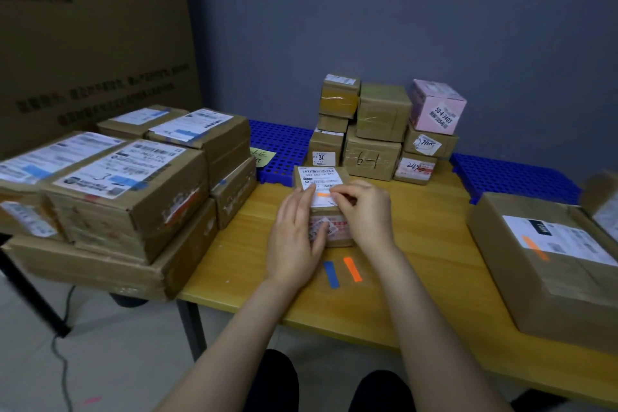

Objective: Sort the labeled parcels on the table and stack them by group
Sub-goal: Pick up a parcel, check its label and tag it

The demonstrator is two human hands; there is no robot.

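A small brown parcel (321, 177) with a white barcode label stands mid-table on the wooden table (240, 264). An orange strip (322, 194) lies on that label. My left hand (296, 237) rests flat against the parcel's left and front side, fingers straight. My right hand (366, 214) has its fingers curled on the label, pressing or pinching at the orange strip. A blue strip (331, 274) and another orange strip (352, 268) lie on the table in front of the parcel. A stack of blue-marked parcels (127, 184) fills the left. One large orange-marked parcel (551, 264) sits at the right.
Small unsorted parcels (374, 137), one pink box (436, 107) among them, are piled at the back on blue plastic grids (284, 150). A huge printed carton (90, 43) leans against the wall at the left. A yellow note (264, 157) lies by the left stack.
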